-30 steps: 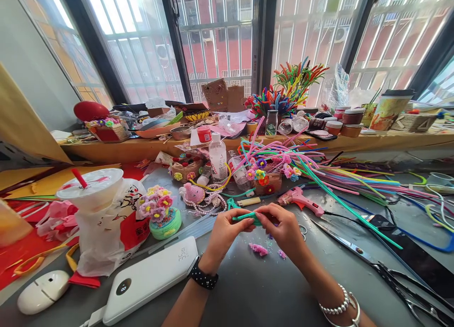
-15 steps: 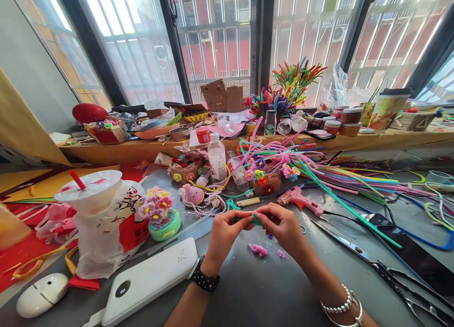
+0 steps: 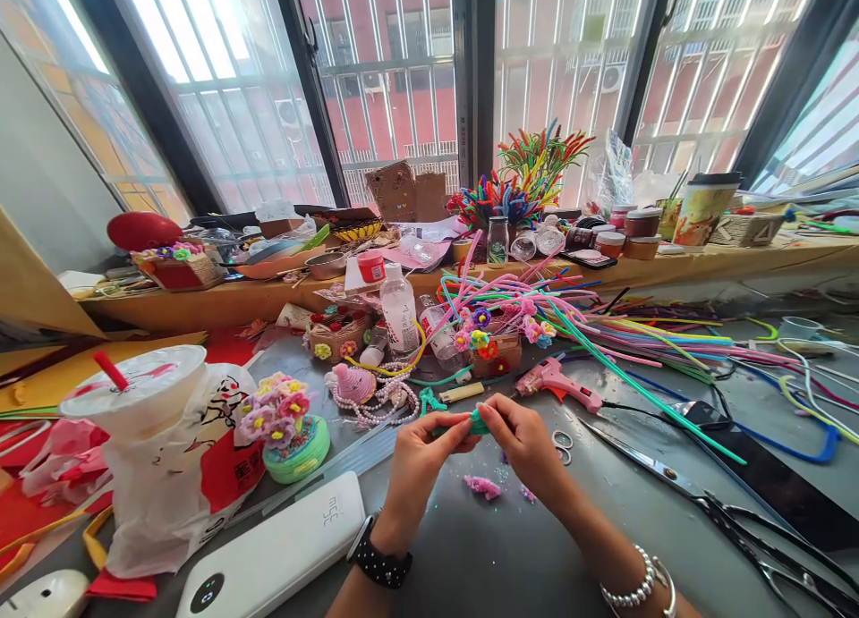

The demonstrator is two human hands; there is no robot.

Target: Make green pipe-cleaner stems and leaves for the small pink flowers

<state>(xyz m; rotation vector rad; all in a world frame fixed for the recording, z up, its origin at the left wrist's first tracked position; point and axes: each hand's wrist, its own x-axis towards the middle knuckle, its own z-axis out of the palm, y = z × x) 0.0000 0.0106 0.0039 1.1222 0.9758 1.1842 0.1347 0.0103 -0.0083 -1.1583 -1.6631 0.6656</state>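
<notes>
Pinching a small green piece point(image 3: 478, 424) between thumb and fingertips, the left hand point(image 3: 424, 444) and the right hand point(image 3: 520, 435) meet above the grey table point(image 3: 470, 564). The piece lies between the two grips, mostly covered by fingers, so its shape is hard to tell, though it seems to be soft strand. Below lies a pink scrap point(image 3: 481, 486); small scissors point(image 3: 562, 446) rest just beside the right hand, a pink glue gun point(image 3: 560, 385) beyond.

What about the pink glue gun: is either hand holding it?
No, the pink glue gun lies on the gray table, while the left hand and right hand both pinch a small teal piece.
</notes>
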